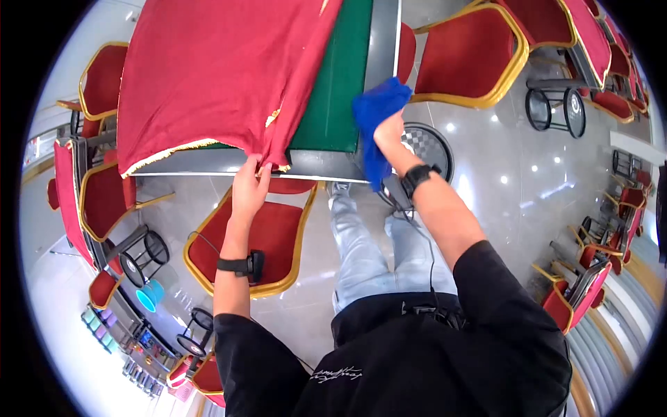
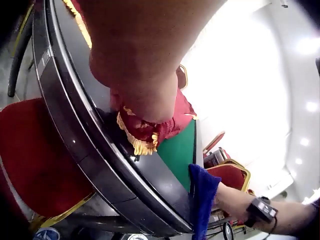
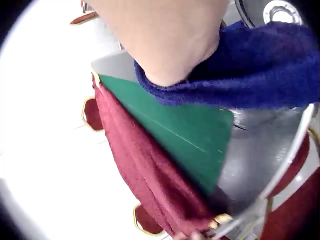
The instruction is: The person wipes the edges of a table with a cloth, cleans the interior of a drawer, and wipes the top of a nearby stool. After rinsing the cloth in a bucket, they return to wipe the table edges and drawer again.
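A red cloth with yellow fringe (image 1: 222, 69) covers much of a table with a green top (image 1: 333, 90) and a dark grey rim (image 1: 198, 164). At the near rim my left hand (image 1: 249, 189) pinches the gathered cloth edge, the fringe (image 2: 142, 145) hanging beside it in the left wrist view. My right hand (image 1: 390, 132) holds a blue cloth (image 1: 375, 104) at the table's right corner; part of that cloth hangs down past the rim. In the right wrist view the blue cloth (image 3: 240, 75) wraps around the hand (image 3: 170, 55), hiding the fingers.
A red chair with a gold frame (image 1: 267, 240) stands under the near edge, another (image 1: 472, 55) at the right side. A round black stool (image 1: 434, 156) is by the right corner. More chairs and tables line both sides; a light blue bucket (image 1: 149, 296) sits lower left.
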Motion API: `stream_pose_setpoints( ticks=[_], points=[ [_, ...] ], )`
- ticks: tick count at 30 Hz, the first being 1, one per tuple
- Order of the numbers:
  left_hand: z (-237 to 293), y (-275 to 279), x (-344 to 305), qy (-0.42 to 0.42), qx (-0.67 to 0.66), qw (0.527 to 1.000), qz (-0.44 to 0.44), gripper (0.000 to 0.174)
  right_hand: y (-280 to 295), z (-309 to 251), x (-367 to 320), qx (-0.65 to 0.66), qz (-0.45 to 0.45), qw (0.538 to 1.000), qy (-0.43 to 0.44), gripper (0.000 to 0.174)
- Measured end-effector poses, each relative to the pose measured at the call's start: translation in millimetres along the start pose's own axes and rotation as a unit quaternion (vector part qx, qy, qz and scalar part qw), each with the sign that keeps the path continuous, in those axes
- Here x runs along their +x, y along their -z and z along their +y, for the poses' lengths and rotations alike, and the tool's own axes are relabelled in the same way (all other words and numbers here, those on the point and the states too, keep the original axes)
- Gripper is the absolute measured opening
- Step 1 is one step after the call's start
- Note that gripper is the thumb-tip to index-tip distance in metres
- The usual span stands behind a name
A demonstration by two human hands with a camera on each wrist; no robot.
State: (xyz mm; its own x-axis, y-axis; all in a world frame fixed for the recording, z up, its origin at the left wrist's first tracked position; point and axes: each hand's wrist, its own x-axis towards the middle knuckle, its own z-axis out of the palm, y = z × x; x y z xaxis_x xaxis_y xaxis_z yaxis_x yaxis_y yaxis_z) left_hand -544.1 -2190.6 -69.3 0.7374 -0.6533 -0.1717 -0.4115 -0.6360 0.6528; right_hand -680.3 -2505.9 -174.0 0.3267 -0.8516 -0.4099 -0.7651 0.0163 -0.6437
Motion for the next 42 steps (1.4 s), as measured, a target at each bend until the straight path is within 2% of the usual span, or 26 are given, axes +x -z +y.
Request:
stream_pose_setpoints(
  ticks=[3, 4, 7, 9, 11, 12, 14, 16, 18, 19, 20, 23, 25, 27, 28, 29, 31, 32, 33, 34, 36, 37, 38, 39, 40, 42],
  points=[
    [-14, 13, -6, 0.044, -0.048, 0.998, -0.012, 0.023, -9, -30, 68, -0.012, 0.043, 0.999, 0.022, 0.074],
    [-22, 17, -3, -0.003, -0.045, 0.999, 0.021, 0.023, -9, -34, 73, 0.004, 0.048, 0.998, 0.039, 0.073],
    [-32, 42, -6, -0.007, -0.054, 0.998, 0.012, 0.020, 15, -62, 37, 0.067, 0.045, 0.994, 0.073, 0.068],
    [-42, 64, 4, -0.014, -0.070, 0.997, 0.014, 0.019, 3, -17, 30, -0.027, 0.062, 0.962, 0.265, 0.068],
    [-59, 89, -1, -0.015, -0.049, 0.999, 0.009, 0.022, 12, 7, -18, -0.154, 0.051, 0.913, 0.374, 0.074],
    [-69, 103, -6, -0.014, -0.044, 0.999, -0.001, 0.023, 23, 12, -59, -0.230, 0.034, 0.891, 0.389, 0.079],
    [-93, 134, -37, 0.010, 0.063, 0.998, -0.009, 0.030, 36, 15, -122, -0.350, -0.074, 0.846, 0.394, 0.081],
    [-130, 164, -89, 0.044, 0.153, 0.987, 0.001, 0.045, 29, 37, -163, -0.208, -0.148, 0.928, 0.272, 0.081],
    [-170, 189, -155, 0.138, 0.149, 0.979, -0.036, 0.079, 25, 54, -183, -0.186, -0.168, 0.918, 0.308, 0.081],
    [-195, 192, -195, 0.225, -0.044, 0.971, -0.071, 0.095, 29, 47, -180, -0.233, -0.169, 0.889, 0.355, 0.081],
    [-211, 194, -226, 0.303, -0.234, 0.918, -0.104, 0.111, 35, 34, -173, -0.279, -0.171, 0.856, 0.400, 0.081],
    [-162, 206, -252, 0.430, -0.414, 0.789, -0.149, 0.121, 47, 18, -122, -0.264, -0.123, 0.893, 0.344, 0.072],
    [-162, 208, -270, 0.509, -0.470, 0.710, -0.128, 0.116, 55, -11, -88, -0.381, -0.065, 0.836, 0.390, 0.072],
    [-193, 200, -299, 0.474, -0.507, 0.690, -0.206, 0.110, 52, -21, -51, -0.329, -0.049, 0.857, 0.393, 0.070],
    [-208, 195, -314, 0.452, -0.525, 0.679, -0.244, 0.107, 50, -14, -51, -0.262, -0.092, 0.879, 0.387, 0.071],
    [-208, 199, -322, 0.404, -0.541, 0.679, -0.288, 0.092, 47, -19, -55, -0.192, -0.132, 0.896, 0.379, 0.073],
    [-213, 202, -335, 0.458, -0.512, 0.695, -0.214, 0.083, 33, -11, -70, 0.009, -0.168, 0.924, 0.344, 0.082],
    [-214, 205, -348, 0.487, -0.496, 0.697, -0.176, 0.078, 35, 15, -70, -0.151, -0.174, 0.880, 0.415, 0.094],
    [-225, 202, -370, 0.497, -0.417, 0.752, -0.115, 0.058, 29, 19, -87, -0.270, -0.185, 0.831, 0.450, 0.101],
    [-248, 194, -404, 0.525, -0.381, 0.759, -0.053, 0.055, 23, 21, -109, -0.189, -0.208, 0.862, 0.422, 0.105],
    [-291, 180, -473, 0.569, -0.303, 0.761, 0.071, 0.048, -12, 29, -124, -0.215, -0.219, 0.833, 0.461, 0.106],
    [-298, 183, -499, 0.594, -0.280, 0.752, 0.058, 0.045, -25, 11, -133, -0.286, -0.191, 0.780, 0.522, 0.105],
    [-300, 188, -519, 0.617, -0.254, 0.743, 0.043, 0.042, -32, -15, -139, -0.186, -0.262, 0.816, 0.481, 0.095],
    [-286, 196, -529, 0.628, -0.254, 0.735, 0.034, 0.042, -52, -18, -140, -0.168, -0.267, 0.842, 0.438, 0.085],
    [-268, 209, -539, 0.639, -0.254, 0.726, 0.027, 0.042, -64, -41, -150, -0.095, -0.221, 0.872, 0.427, 0.080],
    [-254, 238, -567, 0.616, -0.275, 0.738, 0.021, 0.042, -75, -32, -139, -0.103, -0.220, 0.864, 0.441, 0.073]
  ],
)
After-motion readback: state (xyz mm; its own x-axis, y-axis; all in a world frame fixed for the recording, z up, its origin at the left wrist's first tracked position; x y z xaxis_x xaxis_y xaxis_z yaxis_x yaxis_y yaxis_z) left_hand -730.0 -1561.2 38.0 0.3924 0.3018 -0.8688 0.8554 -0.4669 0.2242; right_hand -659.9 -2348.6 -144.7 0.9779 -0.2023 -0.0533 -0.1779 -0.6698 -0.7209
